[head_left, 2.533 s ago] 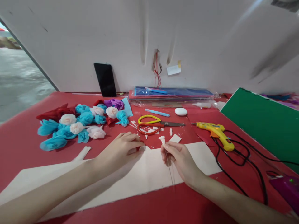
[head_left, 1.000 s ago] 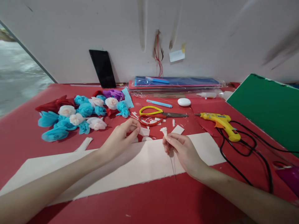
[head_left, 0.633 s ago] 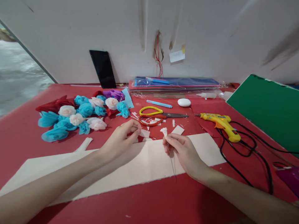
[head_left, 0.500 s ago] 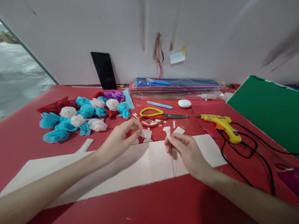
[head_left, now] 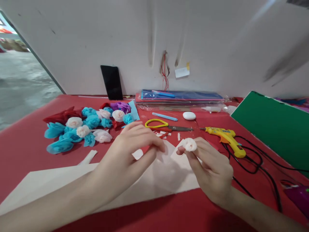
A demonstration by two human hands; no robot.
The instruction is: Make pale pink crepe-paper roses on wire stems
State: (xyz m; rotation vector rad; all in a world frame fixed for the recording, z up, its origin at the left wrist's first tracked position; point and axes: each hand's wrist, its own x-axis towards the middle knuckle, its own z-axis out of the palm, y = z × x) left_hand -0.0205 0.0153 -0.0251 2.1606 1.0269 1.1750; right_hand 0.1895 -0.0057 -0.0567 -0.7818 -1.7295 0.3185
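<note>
My right hand (head_left: 212,170) is raised above the table and pinches a small rolled pale pink paper bud (head_left: 189,144), its top turned toward me. My left hand (head_left: 135,145) is lifted beside it, fingers closed on a piece of pale pink paper (head_left: 166,161) that hangs between the two hands. Under both hands a long pale pink paper strip (head_left: 48,183) lies across the red table (head_left: 21,138).
Several blue, pink, red and purple paper flowers (head_left: 84,129) lie at the left. Scissors (head_left: 166,126), a blue pen (head_left: 164,116), a yellow glue gun (head_left: 225,137) with black cords, a green board (head_left: 275,125), stacked paper sheets (head_left: 181,96) and a black phone (head_left: 111,82) against the wall.
Both hands have risen from the table toward the camera. The bud in my right hand has turned its top toward me. My left hand has picked up a paper piece and brought it near the bud.
</note>
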